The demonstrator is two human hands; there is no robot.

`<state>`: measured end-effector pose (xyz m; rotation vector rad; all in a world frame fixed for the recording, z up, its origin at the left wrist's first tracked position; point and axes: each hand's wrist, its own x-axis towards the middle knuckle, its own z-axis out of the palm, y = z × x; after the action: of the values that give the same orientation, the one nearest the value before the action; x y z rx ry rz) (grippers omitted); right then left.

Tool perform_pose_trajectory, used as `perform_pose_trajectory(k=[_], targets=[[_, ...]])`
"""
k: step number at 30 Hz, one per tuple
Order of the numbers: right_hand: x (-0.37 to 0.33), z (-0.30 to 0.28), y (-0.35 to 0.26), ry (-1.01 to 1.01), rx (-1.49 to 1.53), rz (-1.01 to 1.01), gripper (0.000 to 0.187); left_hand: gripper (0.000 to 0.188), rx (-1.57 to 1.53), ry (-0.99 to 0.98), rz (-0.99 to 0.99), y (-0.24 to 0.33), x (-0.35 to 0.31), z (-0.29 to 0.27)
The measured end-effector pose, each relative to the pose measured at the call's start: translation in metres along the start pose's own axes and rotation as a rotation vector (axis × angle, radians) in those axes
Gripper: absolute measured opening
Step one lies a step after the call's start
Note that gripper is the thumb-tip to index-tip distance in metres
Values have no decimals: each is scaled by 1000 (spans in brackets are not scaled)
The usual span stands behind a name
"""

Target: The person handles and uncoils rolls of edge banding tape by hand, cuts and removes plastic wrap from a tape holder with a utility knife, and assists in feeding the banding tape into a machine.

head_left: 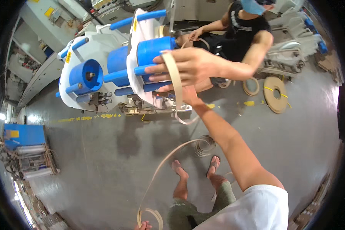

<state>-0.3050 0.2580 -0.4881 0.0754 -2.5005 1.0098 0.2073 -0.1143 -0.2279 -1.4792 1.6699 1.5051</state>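
Observation:
At the lower edge, my left hand is closed on a flat beige strip. Loops of it stand beside the fingers, and the strip runs up to a loose coil on the floor by my feet. My right arm reaches up to the machine's blue rollers. Behind a co-worker's hand, my right hand is largely hidden, so its grip does not show. The co-worker's fingers are stretched out at the rollers, with another beige strip draped over them and curling down below.
A seated co-worker in black is at the upper right, the other hand near a strip. A white machine with a blue reel is at left. Beige rolls lie on the floor at right. A blue-topped unit stands far left.

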Motion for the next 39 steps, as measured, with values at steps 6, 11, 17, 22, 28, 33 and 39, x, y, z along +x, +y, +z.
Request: perform_pose_trajectory(k=[6, 11, 17, 22, 28, 33, 39], targets=[[-22, 34, 32, -393, -202, -399, 25, 26, -52, 163, -134, -19, -10, 47], [-163, 14, 145, -560, -376, -444, 34, 26, -75, 212, -140, -11, -15, 77], [-232, -32, 213, -1084, -864, 142, 56, 26, -3, 205, -184, -20, -11, 88], [-116, -35, 120, -1073, 44, 227, 63, 24, 46, 207, -140, -21, -1, 95], [-66, -11, -11, -405, 887, 218, 74, 16, -19, 234, -152, -16, 0, 93], [-41, 32, -36, -307, 753, -55, 35, 13, -49, 261, -194, -24, -2, 90], [-210, 12, 112, -303, 77, -62, 30, 16, -31, 261, -169, -6, -6, 97]])
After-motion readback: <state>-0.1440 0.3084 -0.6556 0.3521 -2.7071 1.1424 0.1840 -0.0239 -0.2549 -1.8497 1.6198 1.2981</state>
